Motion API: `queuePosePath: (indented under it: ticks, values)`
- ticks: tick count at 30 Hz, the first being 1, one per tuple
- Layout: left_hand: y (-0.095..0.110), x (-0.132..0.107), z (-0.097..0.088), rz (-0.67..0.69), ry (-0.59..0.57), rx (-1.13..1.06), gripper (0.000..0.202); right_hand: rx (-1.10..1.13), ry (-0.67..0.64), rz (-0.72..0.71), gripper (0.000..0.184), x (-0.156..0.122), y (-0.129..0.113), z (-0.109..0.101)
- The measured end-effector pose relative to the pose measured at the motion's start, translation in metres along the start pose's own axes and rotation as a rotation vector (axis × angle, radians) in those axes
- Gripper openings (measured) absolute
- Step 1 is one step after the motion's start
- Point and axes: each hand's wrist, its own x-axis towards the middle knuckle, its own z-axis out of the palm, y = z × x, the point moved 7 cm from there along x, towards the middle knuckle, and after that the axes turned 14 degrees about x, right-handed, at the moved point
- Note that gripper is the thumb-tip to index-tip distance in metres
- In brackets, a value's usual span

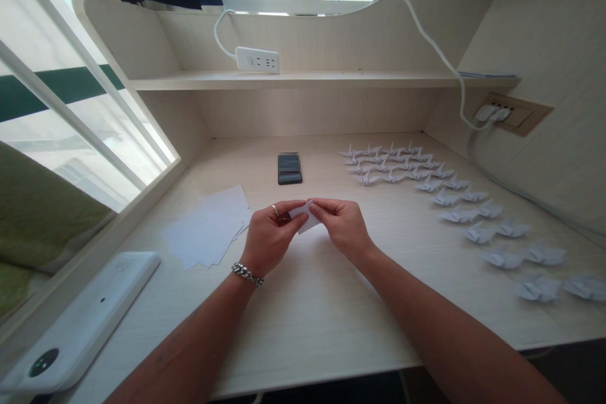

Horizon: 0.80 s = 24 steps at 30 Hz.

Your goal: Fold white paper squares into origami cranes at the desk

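Observation:
A small folded piece of white paper (308, 222) is pinched between both hands above the middle of the desk. My left hand (271, 230), with a ring and a chain bracelet, grips its left part between thumb and index finger. At the upper right edge, my right hand (344, 222) closes thumb and fingertips on the same paper. Parts of the folds are hidden behind the fingers. To the left lies a loose stack of white paper sheets (206, 227). Several folded white paper cranes (445, 197) stand in rows on the right side.
A black phone-like object (289, 168) lies beyond my hands. At the left front edge is a long white device (85, 322). A power strip (257, 60) sits on the shelf (322, 80) at the back. A white cable (438, 53) hangs to the wall socket (516, 115) on the right.

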Motion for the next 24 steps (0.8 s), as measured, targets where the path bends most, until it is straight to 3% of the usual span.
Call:
queuePosePath:
  ticks: [10, 24]
  values:
    - [-0.009, 0.001, 0.006, -0.037, -0.014, -0.184, 0.036, 0.035, 0.022, 0.016, 0.032, -0.002, 0.0, 0.001]
    - [-0.006, 0.001, 0.005, 0.001, -0.023, -0.11, 0.034, -0.076, 0.039, -0.058, 0.024, -0.006, -0.009, 0.002]
